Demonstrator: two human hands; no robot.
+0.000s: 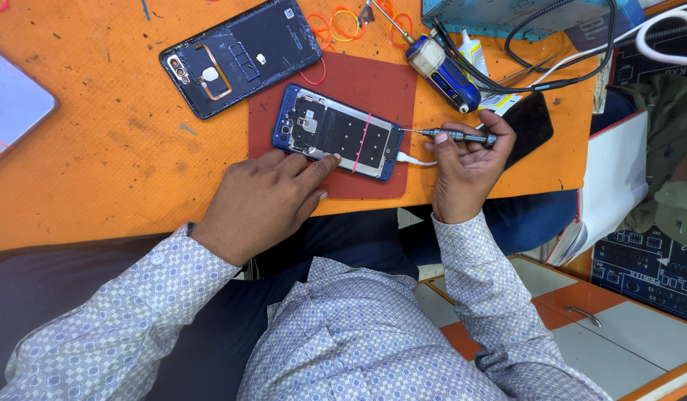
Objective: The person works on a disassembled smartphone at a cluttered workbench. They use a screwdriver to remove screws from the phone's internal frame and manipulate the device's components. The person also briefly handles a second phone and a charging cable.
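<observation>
An opened blue phone [336,131] lies on a dark red mat [373,89], its metal inner plate showing and a pink rubber band around it. My left hand [265,199] rests at its near edge, index fingertip pressing on the frame. My right hand [468,165] grips a slim grey screwdriver [455,136], held level, its thin tip pointing at the phone's right end. A white cable [416,160] plugs into that end.
The phone's black back cover [239,53] lies inside up on the orange table [113,163]. A blue-and-white tool [441,70], black cables [558,44], orange rubber bands [343,22] and a black phone [532,126] sit behind. Another phone [13,100] lies far left.
</observation>
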